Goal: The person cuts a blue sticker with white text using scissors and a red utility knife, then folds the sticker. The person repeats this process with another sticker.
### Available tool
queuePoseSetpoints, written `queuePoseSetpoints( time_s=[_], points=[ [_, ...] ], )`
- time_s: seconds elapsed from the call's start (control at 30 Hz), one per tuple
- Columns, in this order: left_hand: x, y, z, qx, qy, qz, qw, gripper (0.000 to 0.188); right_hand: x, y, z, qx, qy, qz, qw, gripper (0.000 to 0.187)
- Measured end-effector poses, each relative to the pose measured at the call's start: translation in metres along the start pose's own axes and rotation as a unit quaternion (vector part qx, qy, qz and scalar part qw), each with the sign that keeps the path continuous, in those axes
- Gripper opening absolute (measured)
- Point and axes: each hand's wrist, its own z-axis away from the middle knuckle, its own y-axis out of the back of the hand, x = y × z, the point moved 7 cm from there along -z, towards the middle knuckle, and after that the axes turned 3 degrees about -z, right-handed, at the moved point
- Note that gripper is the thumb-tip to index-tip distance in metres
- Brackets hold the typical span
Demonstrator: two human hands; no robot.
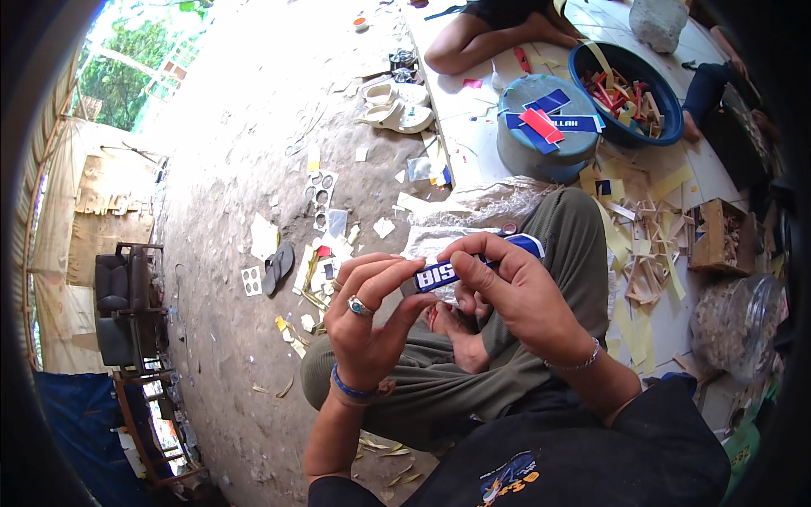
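Note:
Between both hands, above my crossed legs, is a small narrow block [437, 275] with a blue face and bold white lettering. My left hand [365, 308] pinches its left end between thumb and fingers, where a greyish-brown edge shows. The thumb and fingers of my right hand [515, 283] press on its right end. Beyond the right fingers a blue-and-white strip [530, 245] sticks out; whether it joins the block is hidden by the hand. A small dark red round thing [508, 229] shows just behind those fingers.
At the upper right, an upturned blue-grey tub [541, 160] bears blue and red labels [541, 125]. Beside it stands a blue basin [667, 139] of wooden pieces. Wood strips and yellow paper [646, 253] litter the tiles by a wooden box [722, 237]. Another person's legs [490, 38] are beyond.

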Motion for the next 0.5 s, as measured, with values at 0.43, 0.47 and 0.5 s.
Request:
queuePoseSetpoints(
  time_s=[0.43,0.47,0.5],
  points=[
    [-0.042,0.022,0.031,0.087,0.176,0.307,0.931,0.036,-0.047,0.171,0.073,0.269,0.175,0.291,0.901,0.031],
    [-0.041,0.024,0.034,0.093,0.180,0.363,0.910,0.040,-0.044,0.203,0.092,0.333,0.168,0.329,0.867,0.027],
    [-0.040,0.025,0.034,0.087,0.178,0.398,0.895,0.042,-0.038,0.229,0.105,0.372,0.175,0.392,0.823,0.025]
  ],
)
